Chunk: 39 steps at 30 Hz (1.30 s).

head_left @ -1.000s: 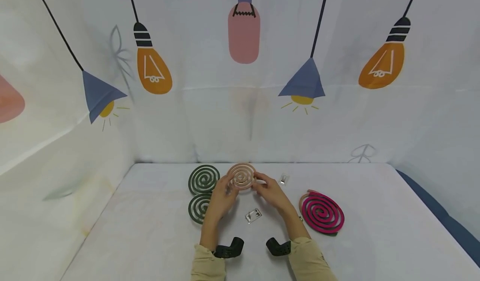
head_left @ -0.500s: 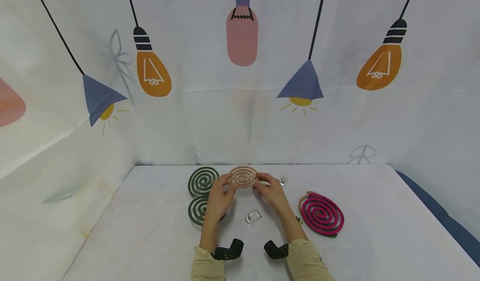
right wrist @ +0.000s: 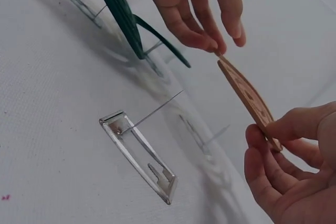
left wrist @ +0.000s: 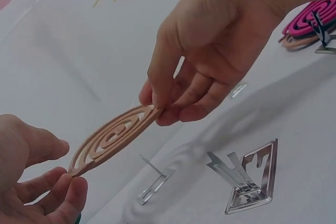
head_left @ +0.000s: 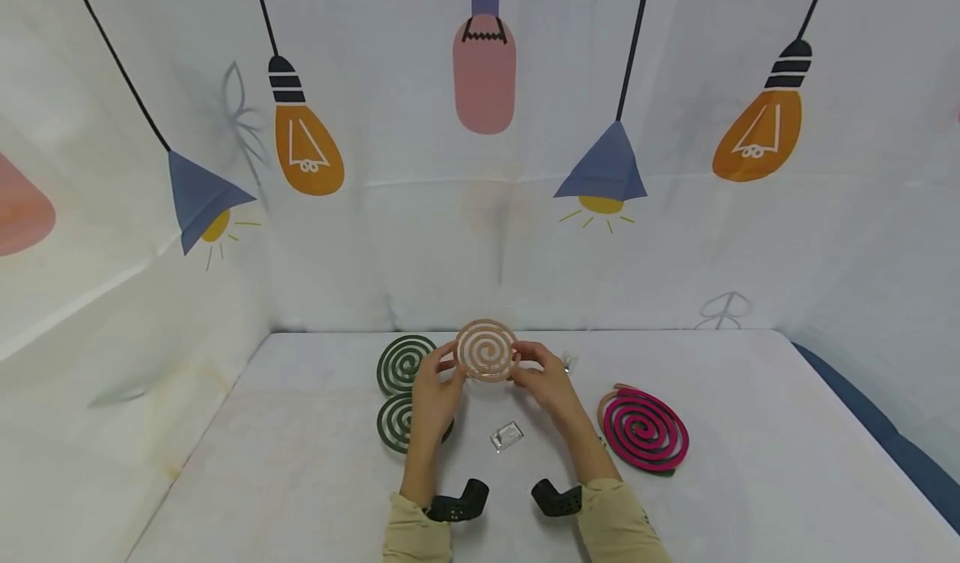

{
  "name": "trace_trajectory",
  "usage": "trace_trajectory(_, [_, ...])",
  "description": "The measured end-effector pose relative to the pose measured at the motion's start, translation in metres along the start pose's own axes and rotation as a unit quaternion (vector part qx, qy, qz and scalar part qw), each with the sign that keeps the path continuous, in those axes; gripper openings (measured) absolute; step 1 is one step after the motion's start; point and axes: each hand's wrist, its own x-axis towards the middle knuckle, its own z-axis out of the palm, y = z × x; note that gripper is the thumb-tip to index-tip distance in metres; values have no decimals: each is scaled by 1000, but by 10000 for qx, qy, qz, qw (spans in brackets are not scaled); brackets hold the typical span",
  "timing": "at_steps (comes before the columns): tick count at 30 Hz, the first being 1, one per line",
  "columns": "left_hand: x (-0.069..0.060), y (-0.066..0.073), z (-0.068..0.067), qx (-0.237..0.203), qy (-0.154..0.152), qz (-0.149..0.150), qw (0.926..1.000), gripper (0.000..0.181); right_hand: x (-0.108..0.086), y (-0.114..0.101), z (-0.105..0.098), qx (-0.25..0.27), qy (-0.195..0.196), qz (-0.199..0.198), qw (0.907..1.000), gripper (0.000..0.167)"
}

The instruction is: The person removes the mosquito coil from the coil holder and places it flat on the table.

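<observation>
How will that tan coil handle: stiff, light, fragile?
Probably stiff: the tan coil shows no obvious sag while held by its edges. Likely light, as it looks thin edge-on. Perhaps fragile, given the open gaps between turns.

**Pale beige and black at your wrists**

At the bottom centre of the head view, your left sleeve (head_left: 417, 531) is pale beige cloth, softly creased, ending in a loose cuff. Your right sleeve (head_left: 621, 523), just right of centre along the bottom edge, matches it, with a small dark marking (head_left: 646, 516) near its outer side. You wear a black left wrist piece (head_left: 461, 504), bent like an elbow, blunt-ended and dotted with small holes; the black right wrist piece (head_left: 557, 499) mirrors that shape. Your left grip (head_left: 436, 392) and right grip (head_left: 545, 378) are bare.
</observation>
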Motion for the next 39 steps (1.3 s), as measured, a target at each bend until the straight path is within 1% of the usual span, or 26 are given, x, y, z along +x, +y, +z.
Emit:
trace_trajectory(1, [0,1,0,-44,36,-62,10000,37,0,0,0,58,-27,-20,10000,45])
trace_trajectory(4, [1,2,-1,-113,101,-148,9998,39,2,-4,-1,36,-66,249,9997,51])
trace_trajectory(6, [1,2,-2,-140,122,-161,9997,40,2,-8,-2,-54,-24,528,9986,55])
trace_trajectory(8, [1,2,-4,-158,144,-162,9996,40,3,-13,-3,-170,6,634,9978,57])
trace_trajectory(13, [2,1,-7,-234,89,-252,9994,36,2,-21,-7,-313,20,508,9982,49])
trace_trajectory(17, [3,1,-8,-377,-83,-342,9987,32,2,-25,-12,-394,-32,351,9986,38])
trace_trajectory(20, [3,0,-7,-511,-211,-330,9979,30,1,-27,-14,-448,-69,265,9986,35])
trace_trajectory(22, [3,1,-6,-568,-257,-316,9976,29,1,-28,-16,-486,-114,222,9985,35])
trace_trajectory(28, [4,0,-5,-636,-328,-308,9970,27,-1,-33,-20,-462,-191,275,9984,35])
trace_trajectory(34, [3,0,-6,-695,-487,-149,9963,27,-4,-38,-23,-533,-294,295,9977,35])
trace_trajectory(38, [3,2,-6,-584,-621,-126,9963,27,-6,-42,-26,-541,-398,272,9974,36])
trace_trajectory(39, [2,7,-8,-573,-678,-142,9960,27,-6,-43,-26,-541,-430,271,9972,35])
